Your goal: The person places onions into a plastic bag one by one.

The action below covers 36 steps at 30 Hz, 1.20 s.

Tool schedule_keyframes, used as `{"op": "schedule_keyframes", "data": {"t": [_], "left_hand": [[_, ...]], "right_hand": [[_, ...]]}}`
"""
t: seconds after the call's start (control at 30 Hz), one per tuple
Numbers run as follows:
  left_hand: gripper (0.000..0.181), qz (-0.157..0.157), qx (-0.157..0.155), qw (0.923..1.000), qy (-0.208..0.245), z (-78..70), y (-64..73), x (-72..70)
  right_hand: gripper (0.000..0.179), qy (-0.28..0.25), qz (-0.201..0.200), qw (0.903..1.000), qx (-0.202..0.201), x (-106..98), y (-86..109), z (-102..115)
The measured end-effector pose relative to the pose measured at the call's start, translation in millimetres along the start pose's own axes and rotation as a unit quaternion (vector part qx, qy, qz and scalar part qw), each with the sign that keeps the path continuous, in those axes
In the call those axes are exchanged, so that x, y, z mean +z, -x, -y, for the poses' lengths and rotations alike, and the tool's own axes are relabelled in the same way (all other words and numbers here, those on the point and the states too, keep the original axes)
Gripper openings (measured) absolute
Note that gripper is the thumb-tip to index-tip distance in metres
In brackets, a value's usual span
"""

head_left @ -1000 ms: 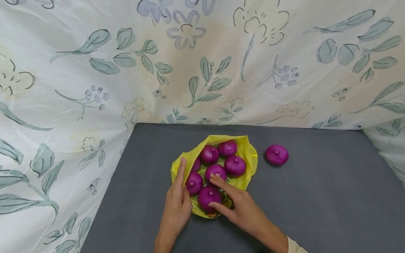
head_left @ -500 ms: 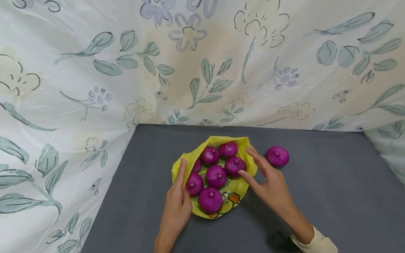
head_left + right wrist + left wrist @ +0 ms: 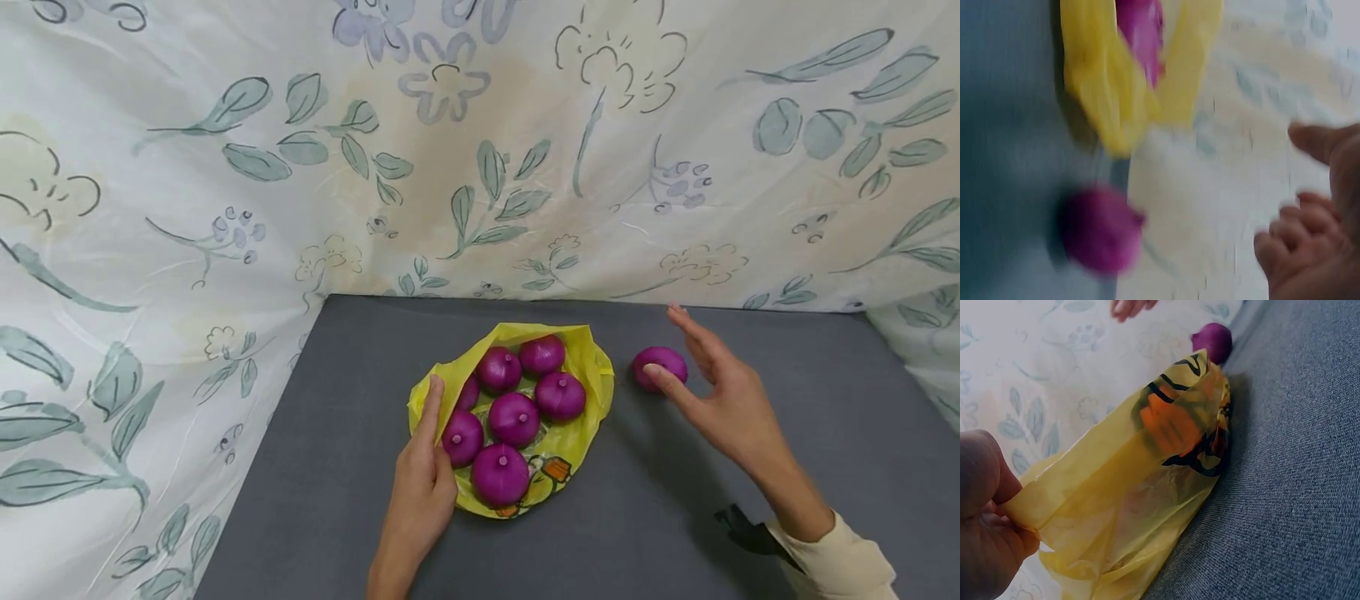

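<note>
A yellow plastic bag [image 3: 587, 433] lies on the dark table with its mouth spread wide. Several purple onions [image 3: 500, 475] sit inside it. My left hand [image 3: 422, 479] pinches the bag's left edge between thumb and fingers, which the left wrist view shows up close on the yellow plastic [image 3: 1104, 506]. One loose onion [image 3: 662, 367] rests on the table to the right of the bag. Over and just right of that onion hovers my right hand [image 3: 731, 408], thumb and fingers spread, holding nothing. In the blurred right wrist view the loose onion [image 3: 1100, 230] lies apart from the hand [image 3: 1316, 231].
The dark grey table [image 3: 322, 467] runs up to a pale floral cloth [image 3: 480, 167] hanging at the back and the left side. A black strap [image 3: 753, 533] shows by the right sleeve [image 3: 832, 558].
My right hand has moved from over the onions in the bag, past its right rim, to the loose onion on the right. The left hand keeps its hold on the bag's edge.
</note>
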<state>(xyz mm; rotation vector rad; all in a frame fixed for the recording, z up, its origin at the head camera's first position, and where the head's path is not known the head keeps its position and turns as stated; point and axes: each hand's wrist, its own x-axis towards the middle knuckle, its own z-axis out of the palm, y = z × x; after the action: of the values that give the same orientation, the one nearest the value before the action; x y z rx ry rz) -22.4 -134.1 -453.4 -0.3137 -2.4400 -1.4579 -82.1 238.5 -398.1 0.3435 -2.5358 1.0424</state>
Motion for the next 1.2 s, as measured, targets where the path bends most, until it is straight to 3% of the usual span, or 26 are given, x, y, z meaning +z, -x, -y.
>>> {"op": "schedule_keyframes", "data": {"t": [0.2,0.33,0.47,0.8,0.93,1.2], "left_hand": [[0.085,-0.004,-0.001,1.0,-0.006,-0.4,-2.3,-2.4],[0.085,-0.003,0.0,1.0,-0.008,-0.6,-2.3,-3.1],[0.085,-0.003,-0.001,0.9999,-0.01,-0.5,-2.4,-3.5],[0.085,0.008,0.003,1.0,0.003,-1.8,-3.6,0.1],[0.085,0.002,0.006,1.0,-0.008,-2.5,-3.7,1.2],[0.084,0.006,0.004,0.9997,-0.023,-4.1,-6.2,2.1]], "right_hand": [[0.087,-0.027,0.056,0.9978,-0.021,-39.7,-19.5,-34.4],[0.089,-0.068,0.085,0.9933,-0.039,-54.6,-28.0,-50.7],[0.089,-0.074,0.115,0.9896,-0.044,-62.9,-35.2,-66.1],[0.091,-0.1,0.165,0.9786,-0.071,-64.2,-42.6,-112.3],[0.091,-0.105,0.203,0.9715,-0.064,-62.0,-42.0,-125.5],[0.091,-0.025,0.268,0.9622,-0.042,-47.0,-47.5,-141.9]]}}
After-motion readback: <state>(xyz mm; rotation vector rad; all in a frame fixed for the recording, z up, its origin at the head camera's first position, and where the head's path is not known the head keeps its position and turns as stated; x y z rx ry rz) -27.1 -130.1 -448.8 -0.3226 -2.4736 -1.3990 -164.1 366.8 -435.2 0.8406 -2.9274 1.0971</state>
